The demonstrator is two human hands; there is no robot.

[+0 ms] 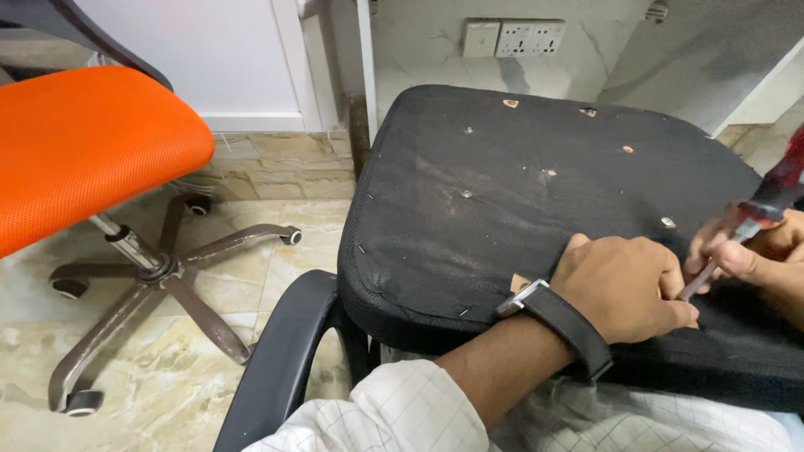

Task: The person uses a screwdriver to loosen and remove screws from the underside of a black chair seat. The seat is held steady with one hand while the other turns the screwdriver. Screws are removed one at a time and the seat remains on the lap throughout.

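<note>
An upturned black chair seat [502,201] lies across my lap, its fabric-covered underside up, with several bolt holes and staples showing. My left hand [624,285], a black-strapped watch on its wrist, rests fingers-down on the seat near its right front part. My right hand [758,251] grips a screwdriver [754,222] with a red see-through handle. The metal shaft slants down to the seat beside my left fingers. The screwdriver tip is hidden behind my left hand.
An orange office chair [84,142] on a brown five-wheel base [159,276] stands at the left on the marble floor. A black curved armrest [285,360] sits under the seat's near left edge. Wall sockets [515,38] are straight ahead.
</note>
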